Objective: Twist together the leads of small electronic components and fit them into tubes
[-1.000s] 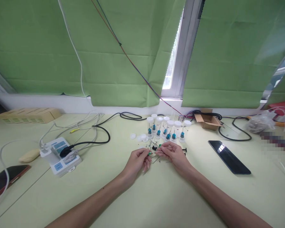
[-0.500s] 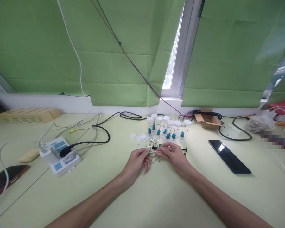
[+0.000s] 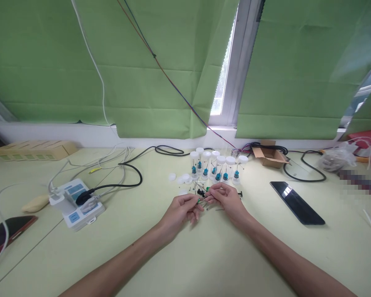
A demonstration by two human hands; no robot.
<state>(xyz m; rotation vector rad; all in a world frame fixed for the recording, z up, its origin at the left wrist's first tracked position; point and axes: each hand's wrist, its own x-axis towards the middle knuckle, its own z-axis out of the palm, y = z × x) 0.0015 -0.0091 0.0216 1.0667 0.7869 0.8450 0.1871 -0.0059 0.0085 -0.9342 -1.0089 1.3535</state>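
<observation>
My left hand (image 3: 182, 209) pinches a small green part (image 3: 198, 201) between thumb and fingertips, its other fingers curled below. Close beside it, the thumb and fingers of my right hand (image 3: 225, 199) are pressed together at a thin piece too small to make out. Just beyond the fingertips lie thin metal rods (image 3: 200, 185), small black parts (image 3: 200, 192) and another green piece (image 3: 207, 189). Behind them stand several clear tubes with white caps (image 3: 220, 159), each holding a blue-green part (image 3: 225, 176). Loose white discs (image 3: 184, 178) lie to the left of the tubes.
A white power strip (image 3: 77, 206) with plugs and cables sits at left, near a phone-like device (image 3: 9, 235). To the right are a black phone (image 3: 297, 202), an open cardboard box (image 3: 270, 157), a black cable (image 3: 306, 180) and a clear plastic bag (image 3: 336, 157).
My left hand has shifted slightly right, carrying the green part closer to my right hand's fingertips. My right hand has stayed nearly in place. The tubes have not moved on the table.
</observation>
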